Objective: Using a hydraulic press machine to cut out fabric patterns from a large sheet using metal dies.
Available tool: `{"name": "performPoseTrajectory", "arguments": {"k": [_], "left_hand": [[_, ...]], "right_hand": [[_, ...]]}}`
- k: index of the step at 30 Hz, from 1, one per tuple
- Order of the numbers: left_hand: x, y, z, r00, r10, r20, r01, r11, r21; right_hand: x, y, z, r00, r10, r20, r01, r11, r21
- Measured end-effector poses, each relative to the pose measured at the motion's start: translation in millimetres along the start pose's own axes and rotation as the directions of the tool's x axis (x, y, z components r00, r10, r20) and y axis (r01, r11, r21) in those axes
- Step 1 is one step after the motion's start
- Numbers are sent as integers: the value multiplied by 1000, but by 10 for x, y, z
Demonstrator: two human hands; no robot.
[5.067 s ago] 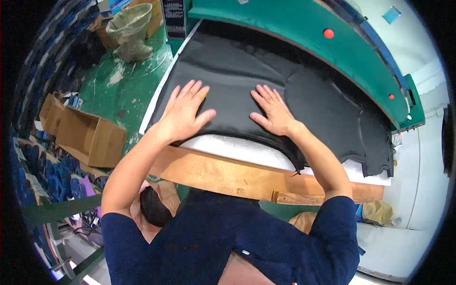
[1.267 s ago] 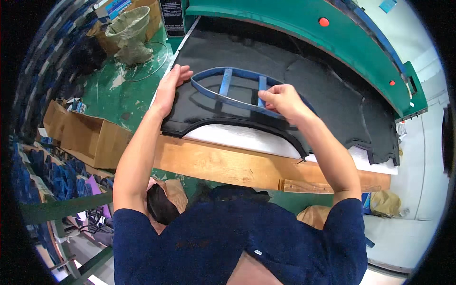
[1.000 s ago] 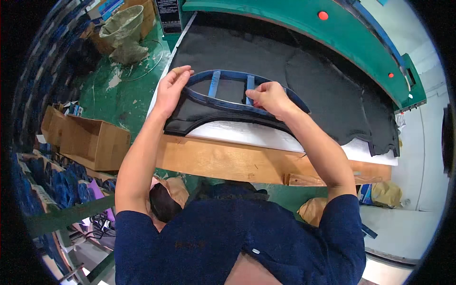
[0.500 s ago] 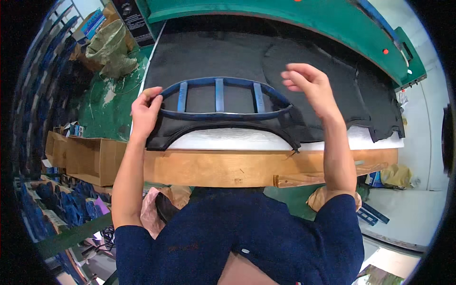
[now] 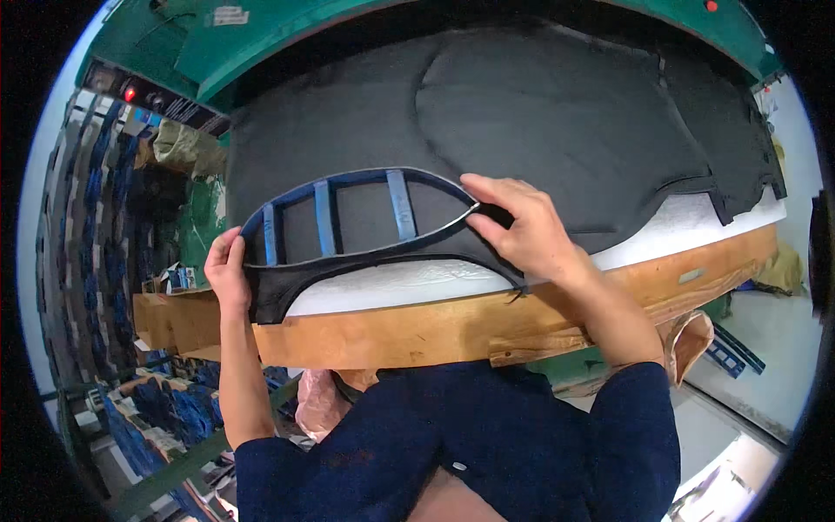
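Note:
A blue cutting die point(image 5: 325, 217), shaped like a pointed oval with three crossbars, lies on a black sheet of material point(image 5: 557, 113). It sits close to the sheet's near edge, where a curved piece is cut out. My left hand point(image 5: 228, 270) grips the die's left end between thumb and fingers. Around the pointed right tip, my right hand point(image 5: 526, 222) is closed, thumb below and fingers above. Whether the die rests flat or is slightly raised, I cannot tell.
Under the sheet shows a white board point(image 5: 622, 242) on a wooden table edge point(image 5: 374, 344). A green machine beam point(image 5: 287, 35) crosses the far side. At left stand a cardboard box point(image 5: 178, 324) and racks of dies point(image 5: 83, 252). An open paper bag point(image 5: 687, 344) sits at right.
My right hand has come down from the air and taken hold of the die's right tip. The left hand keeps its grip. The view has turned, and the die looks tilted.

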State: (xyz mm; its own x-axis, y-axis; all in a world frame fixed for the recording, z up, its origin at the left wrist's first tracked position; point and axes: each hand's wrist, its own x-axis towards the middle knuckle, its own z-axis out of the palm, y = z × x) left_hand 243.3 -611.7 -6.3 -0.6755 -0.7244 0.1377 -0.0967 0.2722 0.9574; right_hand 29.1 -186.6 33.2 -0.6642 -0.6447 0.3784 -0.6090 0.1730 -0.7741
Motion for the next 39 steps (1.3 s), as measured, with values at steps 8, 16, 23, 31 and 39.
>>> {"name": "performPoseTrajectory", "arguments": {"k": [8, 16, 23, 31, 39], "left_hand": [[1, -40, -41, 1000, -26, -5, 26, 1000, -14], [-25, 20, -109, 1000, 23, 19, -25, 995, 96], [0, 79, 83, 999, 40, -1, -39, 991, 127], [1, 76, 80, 1000, 4, -28, -3, 999, 32], [11, 24, 140, 997, 75, 9, -75, 997, -25]], "right_hand": [[-50, 13, -47, 994, 103, -25, -103, 995, 13], [-31, 56, 18, 1000, 18, -9, -18, 1000, -15], [-56, 41, 52, 996, -61, -66, 50, 986, -162], [-48, 63, 71, 999, 26, -26, -27, 998, -52], [-64, 17, 92, 997, 80, -12, -81, 992, -100]]}}
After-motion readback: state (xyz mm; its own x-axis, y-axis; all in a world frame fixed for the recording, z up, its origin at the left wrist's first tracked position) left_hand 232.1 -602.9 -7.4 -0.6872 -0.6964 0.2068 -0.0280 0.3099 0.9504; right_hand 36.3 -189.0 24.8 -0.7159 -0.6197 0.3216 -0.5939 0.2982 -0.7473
